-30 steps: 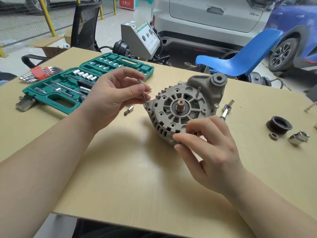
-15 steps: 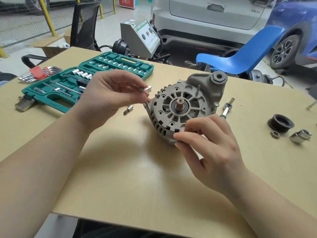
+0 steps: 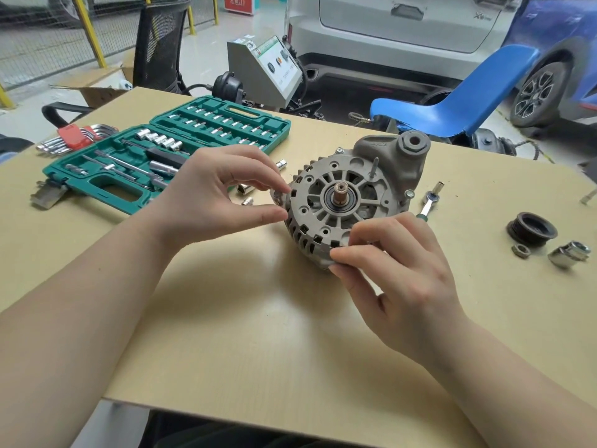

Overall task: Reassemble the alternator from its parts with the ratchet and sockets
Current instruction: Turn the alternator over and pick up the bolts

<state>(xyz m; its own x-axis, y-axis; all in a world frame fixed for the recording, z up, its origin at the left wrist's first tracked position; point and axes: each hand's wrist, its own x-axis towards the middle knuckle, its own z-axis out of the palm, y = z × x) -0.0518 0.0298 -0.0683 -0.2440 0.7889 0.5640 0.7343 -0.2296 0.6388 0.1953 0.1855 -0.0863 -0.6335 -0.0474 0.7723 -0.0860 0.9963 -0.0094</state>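
Note:
The grey alternator (image 3: pixel 342 202) stands on the table (image 3: pixel 258 318) with its shaft end facing me. My left hand (image 3: pixel 213 195) is at its left rim, fingertips pinching the head of a long bolt (image 3: pixel 277 195) sunk into the housing. My right hand (image 3: pixel 397 270) grips the lower front rim, thumb and fingers curled round it. The ratchet (image 3: pixel 429 203) lies just right of the alternator, its handle partly hidden behind my right hand, with a small socket (image 3: pixel 438 185) beside it.
An open green socket case (image 3: pixel 168 156) and a hex key set (image 3: pixel 74 139) lie at the left. Loose sockets (image 3: pixel 245 189) sit between case and alternator. At the right are a black pulley (image 3: pixel 531 229), a nut (image 3: pixel 520 251) and a large socket (image 3: pixel 568 258). A blue chair (image 3: pixel 452 105) stands behind.
My left hand has lowered the long bolt into the alternator's left rim; its shank no longer shows. My right hand has kept its hold on the lower rim.

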